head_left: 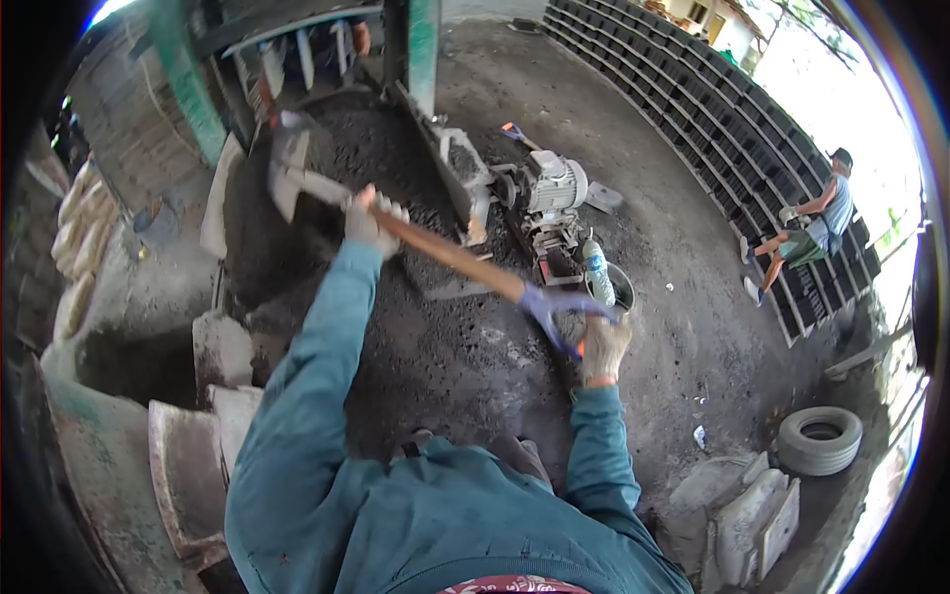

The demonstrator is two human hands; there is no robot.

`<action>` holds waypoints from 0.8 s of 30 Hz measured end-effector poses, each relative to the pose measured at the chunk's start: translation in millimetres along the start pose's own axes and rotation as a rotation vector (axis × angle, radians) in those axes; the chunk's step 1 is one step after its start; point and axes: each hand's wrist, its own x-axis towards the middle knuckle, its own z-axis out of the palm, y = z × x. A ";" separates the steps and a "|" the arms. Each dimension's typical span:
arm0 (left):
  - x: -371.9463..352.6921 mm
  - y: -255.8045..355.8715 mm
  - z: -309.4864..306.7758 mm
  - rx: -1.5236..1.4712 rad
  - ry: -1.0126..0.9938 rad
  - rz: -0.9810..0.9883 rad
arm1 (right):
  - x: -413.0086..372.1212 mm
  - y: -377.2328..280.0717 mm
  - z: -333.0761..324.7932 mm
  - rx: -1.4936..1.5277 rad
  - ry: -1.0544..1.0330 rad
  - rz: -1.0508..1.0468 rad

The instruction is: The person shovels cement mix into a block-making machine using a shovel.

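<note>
A shovel (pixel 450 255) with a wooden shaft slants across the view in both my gloved hands. My left hand (pixel 374 224) wraps round the shaft close to the metal blade (pixel 289 168). At the other end, my right hand (pixel 605 346) grips the purple D-shaped handle (pixel 554 309). The blade is over a heap of dark, damp-looking material (pixel 341 148), held beneath a green-posted frame. Just beyond my right hand, a clear plastic bottle (pixel 598 271) stands in or against a bucket (pixel 621 287).
A grey electric motor (pixel 556 186) sits on the ground ahead, with another shovel's handle (pixel 515 131) behind it. Long stacked rows of dark blocks (pixel 693 119) line the right, where a person (pixel 816 218) bends. A tyre (pixel 819 441) and slabs (pixel 757 525) lie at lower right; filled sacks (pixel 84 233) at left.
</note>
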 end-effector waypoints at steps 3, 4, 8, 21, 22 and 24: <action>-103.4 -63.9 18.6 0.109 -0.166 -0.082 | 9.7 98.8 -89.7 0.107 -0.104 0.419; -132.0 -87.3 13.7 0.134 -0.232 -0.112 | 11.4 145.0 -122.7 0.160 -0.128 0.535; -230.4 -171.7 -11.7 0.217 -0.164 -0.166 | -6.4 193.4 -205.0 -0.014 -0.052 0.809; -373.2 -327.7 -220.4 -0.328 1.131 0.040 | 82.6 254.9 -236.1 -0.607 -0.681 0.702; -387.7 -333.0 -238.0 -0.355 1.194 0.069 | 91.5 216.6 -215.0 -0.605 -0.761 0.758; -410.6 -339.6 -258.0 -0.380 1.275 0.113 | 97.4 203.2 -185.3 -0.562 -0.767 0.733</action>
